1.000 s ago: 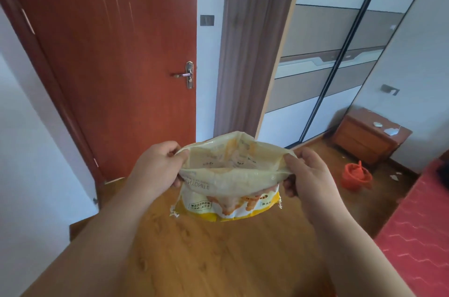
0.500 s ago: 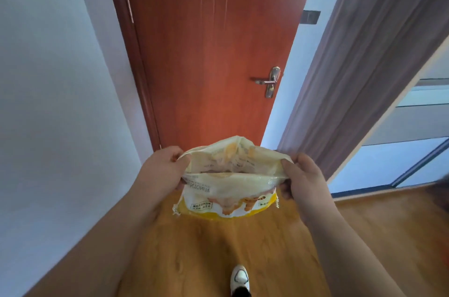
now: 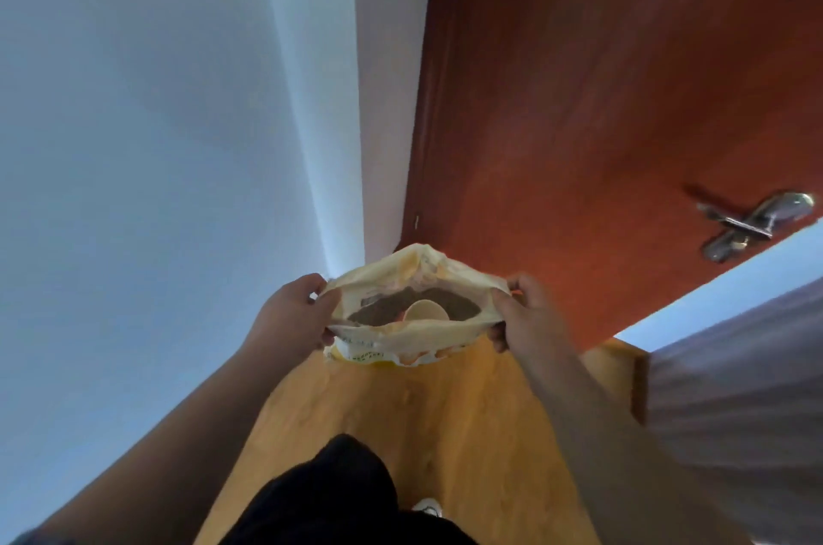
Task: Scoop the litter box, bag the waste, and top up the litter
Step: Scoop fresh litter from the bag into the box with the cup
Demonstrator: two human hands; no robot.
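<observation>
At the red door's (image 3: 601,99) lower left corner, the left hand (image 3: 289,315) pinches one corner of the litter bag (image 3: 401,337), which hangs open showing grey litter (image 3: 458,306) and a pale cup (image 3: 425,313); the right hand (image 3: 530,317) pinches the other corner. Best hold the mouth level and both grips firm, lest litter spill.

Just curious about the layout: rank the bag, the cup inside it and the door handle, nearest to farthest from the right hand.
1. The bag: the right hand grips its right edge.
2. The cup: inside the bag, to the left.
3. The door handle: upper right, well beyond the bag.
</observation>
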